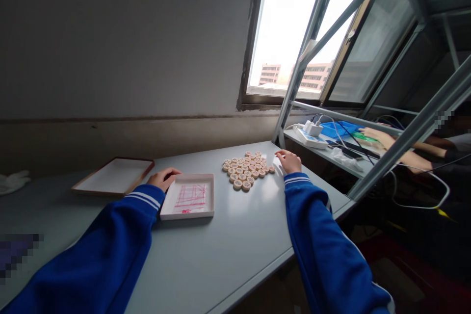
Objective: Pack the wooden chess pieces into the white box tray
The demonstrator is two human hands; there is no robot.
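Note:
My left hand (164, 178) grips the left rim of a shallow white box (210, 196), its fingers bent over the far corner. Inside the box lies a clear plastic sheet with red grid lines (191, 197), folded flat. To the right of the box, a cluster of round wooden Chinese chess pieces (242, 176) with carved characters lies on the grey table. My right hand (290, 161) rests at the right side of this cluster, fingers loosely bent and pointing left, with no piece visible in them.
A box lid (114, 175) with a brown edge lies left of my left hand, and a white glove (13, 181) is farther left. Metal frame bars (320, 44) rise at the right. Beyond them are a power strip (311, 137), a blue tray (336, 129) and another person's arms (397, 149).

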